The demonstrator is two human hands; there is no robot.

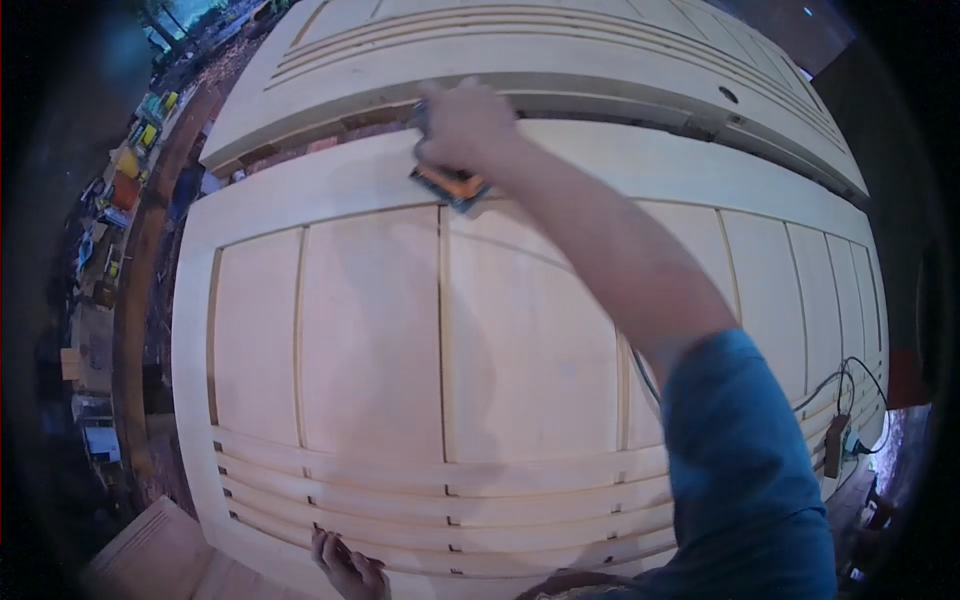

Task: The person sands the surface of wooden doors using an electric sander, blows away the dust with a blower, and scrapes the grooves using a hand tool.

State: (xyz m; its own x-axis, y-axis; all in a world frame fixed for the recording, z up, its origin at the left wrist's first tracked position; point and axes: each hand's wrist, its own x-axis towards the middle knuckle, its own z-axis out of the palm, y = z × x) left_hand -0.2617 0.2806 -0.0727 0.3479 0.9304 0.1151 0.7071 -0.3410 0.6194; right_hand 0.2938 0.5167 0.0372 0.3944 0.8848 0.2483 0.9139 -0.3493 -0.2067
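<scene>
A pale wooden door (535,350) with inset panels and a row of slats lies flat in front of me. Reaching across it, my right hand (470,125) is wrapped round an orange and black electric sander (455,187). The sander's base rests on the door's far rail, by the top of a panel groove. Low in the view, my left hand (350,568) lies at the near slats, its fingers loosely bent and slightly apart, with no object visible in it. My right arm hides part of the panels and the cord.
A second wooden door (590,65) lies beyond a narrow gap. On the right, a cord runs to a brown power block (834,445) with a plug (855,443). Mixed tools and boxes (125,190) line the left side. Another wooden piece (155,550) sits lower left.
</scene>
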